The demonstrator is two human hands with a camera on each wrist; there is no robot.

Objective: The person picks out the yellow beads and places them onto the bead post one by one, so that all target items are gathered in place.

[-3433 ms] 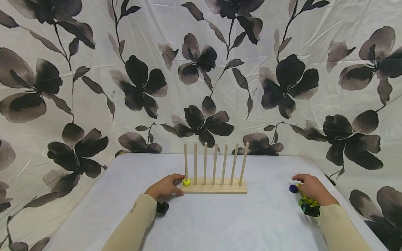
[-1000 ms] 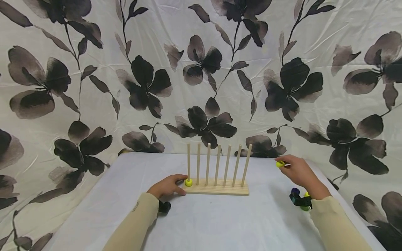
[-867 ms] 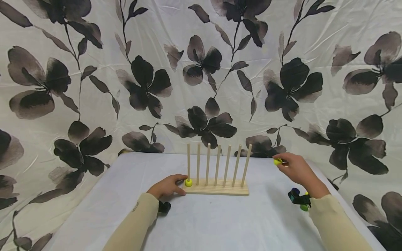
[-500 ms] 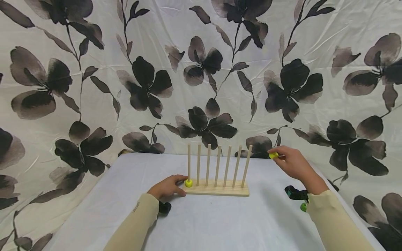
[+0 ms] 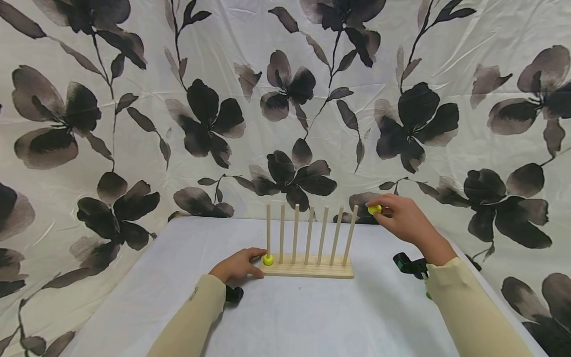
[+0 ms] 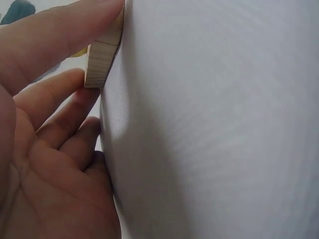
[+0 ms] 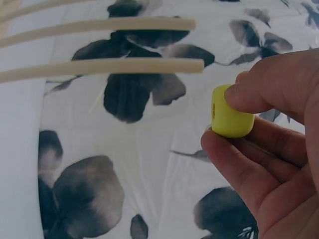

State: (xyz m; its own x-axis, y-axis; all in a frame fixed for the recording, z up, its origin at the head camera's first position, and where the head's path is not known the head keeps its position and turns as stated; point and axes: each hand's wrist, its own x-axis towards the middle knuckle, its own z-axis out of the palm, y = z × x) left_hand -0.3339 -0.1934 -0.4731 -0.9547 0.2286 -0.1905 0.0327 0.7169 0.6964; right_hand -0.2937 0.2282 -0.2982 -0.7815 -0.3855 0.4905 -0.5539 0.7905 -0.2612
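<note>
Where the beige left sleeve (image 5: 192,317) and the right sleeve (image 5: 470,307) crossed the near part of the white tabletop (image 5: 303,317), a black wrist device (image 5: 234,295) stuck out by the left cuff and a second black device (image 5: 405,264) hung from the right wrist. Toward the tabletop's right edge, a sliver of a green object (image 5: 429,294) showed beside the right cuff, too covered to make out. Farther in, the left hand (image 5: 236,265) held the left end of a wooden base (image 5: 308,270), thumb and index finger set apart at its near and far corners, the other fingers loosely bent beside it. The base lay flat, its long side roughly parallel to the tabletop's far edge, and bore seven slim pegs (image 5: 309,238) in a row. A threaded yellow bead (image 5: 268,260) sat around the foot of the leftmost peg, close to the left index fingertip. Raised over the tabletop's right side, the right hand (image 5: 406,220) pinched a second yellow bead (image 7: 233,117) narrowly between thumb and fingers, just right of the rightmost peg's tip and apart from it. Beyond the far edge hung a pale flowered cloth (image 5: 250,134).
</note>
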